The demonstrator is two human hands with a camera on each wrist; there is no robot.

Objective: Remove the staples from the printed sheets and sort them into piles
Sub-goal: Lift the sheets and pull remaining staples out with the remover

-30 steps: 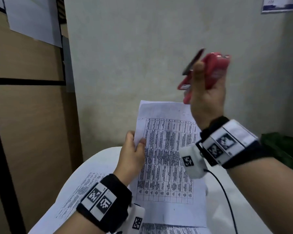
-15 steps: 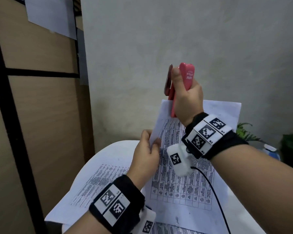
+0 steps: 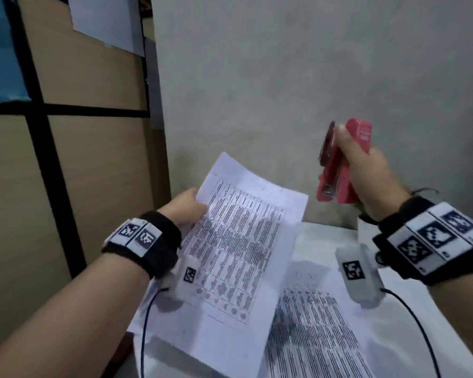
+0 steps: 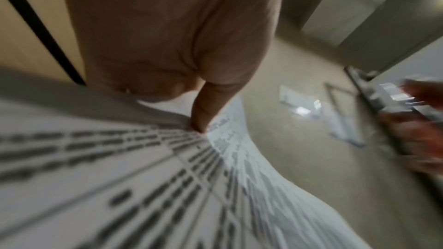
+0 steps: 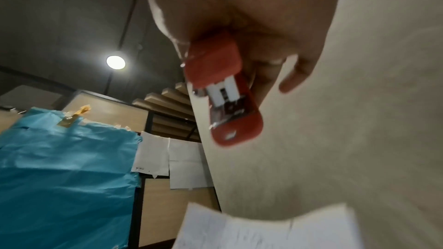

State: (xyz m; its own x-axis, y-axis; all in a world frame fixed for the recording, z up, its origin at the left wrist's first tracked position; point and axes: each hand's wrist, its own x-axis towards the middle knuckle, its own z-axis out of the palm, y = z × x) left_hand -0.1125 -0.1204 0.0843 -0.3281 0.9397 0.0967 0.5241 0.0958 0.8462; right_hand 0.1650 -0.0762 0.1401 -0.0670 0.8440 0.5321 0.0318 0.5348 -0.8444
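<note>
The left hand (image 3: 185, 210) pinched the printed sheet's (image 3: 230, 241) far-left edge, while the right hand (image 3: 363, 170), clamped round the red stapler (image 3: 339, 170), hung right of it, apart.

Dim room, ceiling lamp (image 5: 115, 62) glaring, motion blur, warped edges

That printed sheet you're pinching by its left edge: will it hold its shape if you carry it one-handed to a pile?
Probably not. The printed sheet already curves where the left hand pinches it, so it looks floppy and light. Its lower end likely drags over the table, and the right hand is busy gripping the red stapler.
</note>
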